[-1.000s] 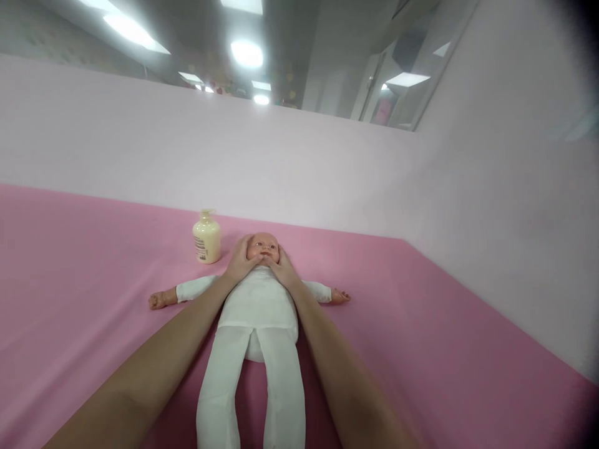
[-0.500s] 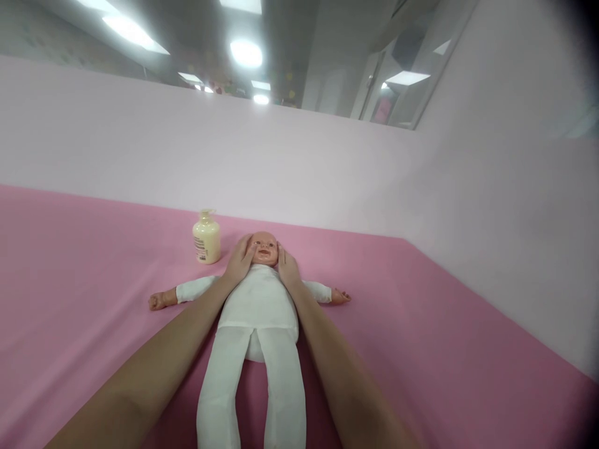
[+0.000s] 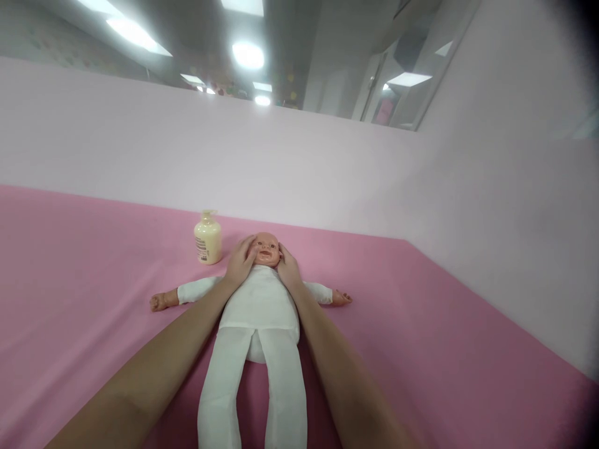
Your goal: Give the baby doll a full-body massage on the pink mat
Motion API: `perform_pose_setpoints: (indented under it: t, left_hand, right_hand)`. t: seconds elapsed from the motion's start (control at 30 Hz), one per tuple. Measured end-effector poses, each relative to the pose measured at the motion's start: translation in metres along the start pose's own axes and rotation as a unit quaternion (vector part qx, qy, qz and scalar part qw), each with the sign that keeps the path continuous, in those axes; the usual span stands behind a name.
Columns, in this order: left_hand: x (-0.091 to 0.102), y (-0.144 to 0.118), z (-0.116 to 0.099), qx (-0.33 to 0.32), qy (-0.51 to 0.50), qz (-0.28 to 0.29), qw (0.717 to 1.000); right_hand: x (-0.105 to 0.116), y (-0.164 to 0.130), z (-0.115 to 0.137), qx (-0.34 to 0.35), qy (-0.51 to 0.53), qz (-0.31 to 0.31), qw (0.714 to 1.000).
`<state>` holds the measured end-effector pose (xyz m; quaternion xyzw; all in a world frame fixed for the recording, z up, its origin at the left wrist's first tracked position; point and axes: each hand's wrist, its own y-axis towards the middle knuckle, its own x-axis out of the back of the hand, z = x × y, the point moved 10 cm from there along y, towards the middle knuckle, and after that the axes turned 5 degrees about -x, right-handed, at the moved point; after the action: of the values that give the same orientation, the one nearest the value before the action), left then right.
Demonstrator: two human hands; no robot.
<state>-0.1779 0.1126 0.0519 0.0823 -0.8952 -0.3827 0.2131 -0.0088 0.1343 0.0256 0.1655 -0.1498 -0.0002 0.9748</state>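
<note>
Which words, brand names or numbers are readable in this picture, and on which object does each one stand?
None can be read.
Pump bottle: a printed patch low on its left side, too small and blurred to read.
Doll: its white suit shows no print.

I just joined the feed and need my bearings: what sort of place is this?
Probably an indoor baby-care practice station. A baby doll in white lies face-up on a pink padded surface with pale partition walls; a pump bottle stands beside its head, which both hands cup.
</note>
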Motion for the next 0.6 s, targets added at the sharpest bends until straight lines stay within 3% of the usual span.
perform_pose_setpoints:
  t: [0.2,0.6]
  left_hand:
    - [-0.005,-0.002,0.001,-0.001,0.024,0.012,1.000]
    - [-0.007,-0.001,-0.001,0.009,-0.015,0.023,1.000]
  right_hand:
    - [0.001,0.001,-0.004,-0.018,0.013,-0.009,1.000]
    - [-0.013,-0.007,0.010,-0.017,0.057,0.069,0.996]
